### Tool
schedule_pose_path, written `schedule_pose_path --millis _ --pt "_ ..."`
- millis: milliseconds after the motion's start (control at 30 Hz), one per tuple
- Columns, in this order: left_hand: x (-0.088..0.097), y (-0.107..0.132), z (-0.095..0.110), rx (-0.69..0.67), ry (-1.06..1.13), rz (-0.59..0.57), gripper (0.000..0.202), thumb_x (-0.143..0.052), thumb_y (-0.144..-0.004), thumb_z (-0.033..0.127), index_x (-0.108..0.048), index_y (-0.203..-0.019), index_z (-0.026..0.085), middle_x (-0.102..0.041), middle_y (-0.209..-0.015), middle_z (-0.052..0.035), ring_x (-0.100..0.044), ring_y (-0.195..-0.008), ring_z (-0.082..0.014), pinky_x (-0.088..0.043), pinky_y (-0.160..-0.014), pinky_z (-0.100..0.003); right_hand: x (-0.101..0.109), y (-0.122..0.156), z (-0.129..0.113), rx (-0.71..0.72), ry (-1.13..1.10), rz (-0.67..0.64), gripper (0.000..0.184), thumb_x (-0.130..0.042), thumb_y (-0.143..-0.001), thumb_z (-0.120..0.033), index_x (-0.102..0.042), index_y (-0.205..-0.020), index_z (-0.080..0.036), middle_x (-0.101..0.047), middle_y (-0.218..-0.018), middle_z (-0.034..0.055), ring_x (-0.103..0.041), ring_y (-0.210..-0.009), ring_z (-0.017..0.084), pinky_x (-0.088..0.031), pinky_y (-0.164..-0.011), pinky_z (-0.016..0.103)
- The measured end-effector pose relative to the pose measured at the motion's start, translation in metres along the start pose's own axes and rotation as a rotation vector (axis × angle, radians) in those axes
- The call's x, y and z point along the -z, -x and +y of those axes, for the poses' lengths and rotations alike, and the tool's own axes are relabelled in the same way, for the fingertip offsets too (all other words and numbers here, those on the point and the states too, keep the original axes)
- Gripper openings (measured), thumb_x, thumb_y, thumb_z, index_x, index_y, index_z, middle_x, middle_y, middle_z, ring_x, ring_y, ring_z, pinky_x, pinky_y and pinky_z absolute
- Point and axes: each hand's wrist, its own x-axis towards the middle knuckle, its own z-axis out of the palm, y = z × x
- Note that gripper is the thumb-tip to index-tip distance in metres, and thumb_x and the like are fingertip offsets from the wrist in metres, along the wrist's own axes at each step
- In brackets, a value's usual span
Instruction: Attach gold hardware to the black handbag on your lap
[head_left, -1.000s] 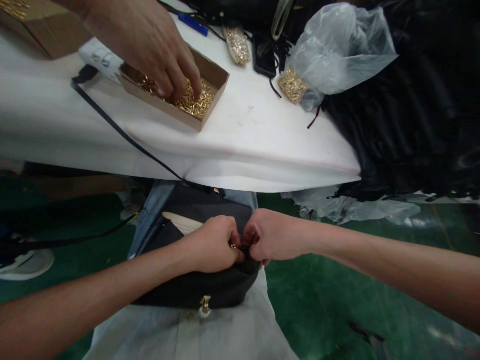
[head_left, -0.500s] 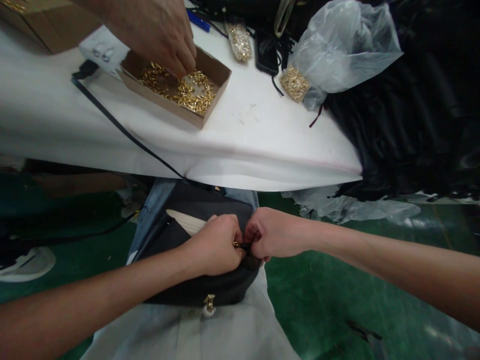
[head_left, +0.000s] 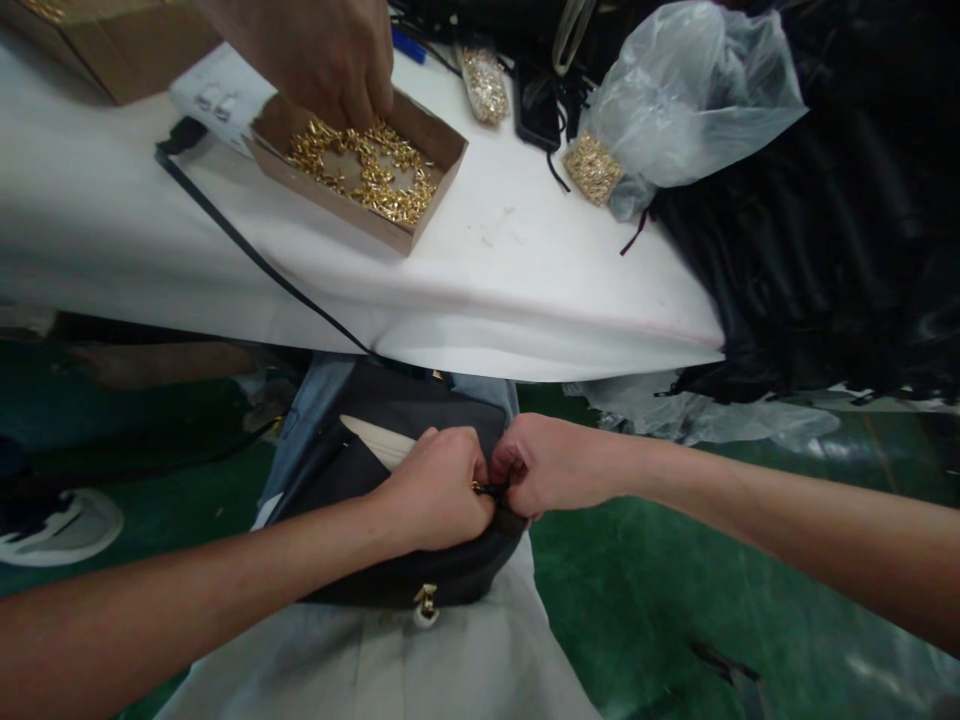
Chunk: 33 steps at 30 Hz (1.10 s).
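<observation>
Across my lap lies a black bag (head_left: 442,400), its cream lining (head_left: 379,440) showing at the opening. At its right end my left hand (head_left: 442,490) is closed, with a bit of a small gold metal piece showing at the fingertips. Against it, my right hand (head_left: 555,465) pinches a short black strap (head_left: 492,490) that runs between both hands. The fingers cover most of what they grip. A gold fitting (head_left: 426,600) with a white wrap hangs on the bag's near side. The long black strap (head_left: 255,255) reaches from the bag up onto the table.
On the white table (head_left: 525,280), another person's hand (head_left: 330,60) is over a cardboard box (head_left: 360,215) of gold metal parts. Bagged gold parts (head_left: 592,168), a phone (head_left: 536,105) and a heap of black material (head_left: 817,250) lie further right. Below is a green floor (head_left: 637,600).
My hands stay almost still at the bag's right end. The other person's hand has lifted slightly up from the parts in the box. The whole view has shifted a little.
</observation>
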Motion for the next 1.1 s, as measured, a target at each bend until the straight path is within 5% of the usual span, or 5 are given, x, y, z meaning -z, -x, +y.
schedule_pose_path --millis 333,667,1100 --pt "0.003 -0.001 0.003 -0.009 -0.04 -0.023 0.017 -0.074 -0.077 0.021 -0.062 -0.065 0.022 -0.073 -0.09 -0.0043 -0.069 -0.086 -0.0253 -0.048 -0.089 -0.04 -0.003 -0.001 -0.002 -0.009 0.073 0.038 0.007 -0.057 -0.063 -0.019 -0.064 -0.064 -0.021 -0.073 -0.064 -0.0024 -0.075 -0.069 0.019 -0.046 -0.053 0.021" --pt "0.004 0.0 0.008 0.029 -0.076 -0.019 0.018 -0.075 -0.078 0.02 -0.062 -0.065 0.023 -0.074 -0.09 -0.0041 -0.07 -0.085 -0.025 -0.049 -0.084 -0.038 -0.003 0.001 -0.002 0.042 0.145 0.069 0.005 -0.059 -0.065 -0.019 -0.063 -0.063 -0.021 -0.069 -0.061 -0.0056 -0.065 -0.061 0.014 -0.039 -0.047 0.021" --pt "-0.002 0.0 0.005 -0.009 -0.083 0.036 0.016 -0.071 -0.079 0.02 -0.066 -0.065 0.022 -0.074 -0.093 -0.0027 -0.068 -0.087 -0.0236 -0.046 -0.087 -0.04 0.0 -0.004 0.006 0.015 0.002 -0.003 0.013 -0.058 -0.065 -0.018 -0.07 -0.07 -0.019 -0.072 -0.065 -0.0039 -0.075 -0.07 0.019 -0.052 -0.056 0.022"
